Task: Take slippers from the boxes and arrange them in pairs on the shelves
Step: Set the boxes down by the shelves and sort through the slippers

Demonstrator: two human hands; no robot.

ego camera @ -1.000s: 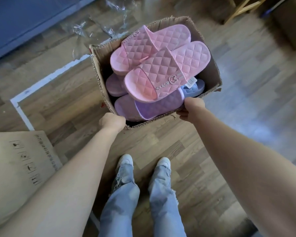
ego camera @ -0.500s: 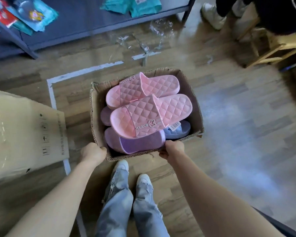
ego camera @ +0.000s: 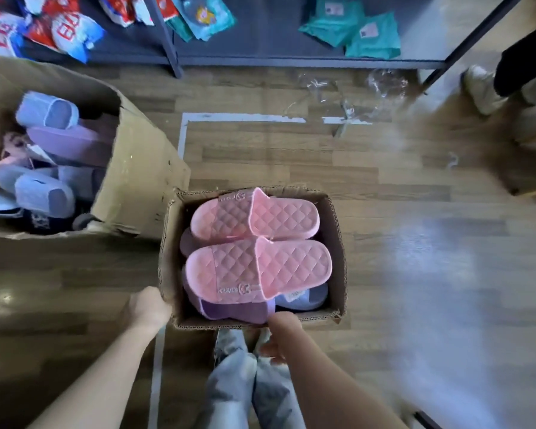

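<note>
- Since the earlier frames the small cardboard box (ego camera: 166, 243) has come closer to the dark shelf (ego camera: 260, 58). The shelf now spans the top of the frame, and the large box (ego camera: 136, 171) at left shows its open inside.
- Head view, hands: the left hand (ego camera: 149, 308) grips the small box's near-left corner. The right hand (ego camera: 281, 334) grips the near wall towards the right, with its fingers curled under the edge. My read is that a hand at each end keeps the load level and the open top up.
- The box is held off the floor, frame centre, above the person's jeans (ego camera: 229, 382). It looks like it's being carried to the shelf; nothing has been pulled out yet.
- Slippers are all inside the box. Two pink quilted slides lie on top side by side, toes left: the far one (ego camera: 254, 216) and the near one (ego camera: 260, 267), whose strap logo faces the camera. They're a matching pair, so the obvious first pick.
- A purple slipper (ego camera: 239, 309) and a blue-grey one (ego camera: 304, 300) with a tag sit under them, mostly covered.
- The large box holds more stock, blue (ego camera: 47, 109) and purple (ego camera: 72, 140), jumbled and unpaired.
- Red-and-white packets (ego camera: 59, 32) and teal packets (ego camera: 353, 29) lie on the shelf. Clear wrap scraps (ego camera: 353, 88) are on the floor just in front of it.
</note>
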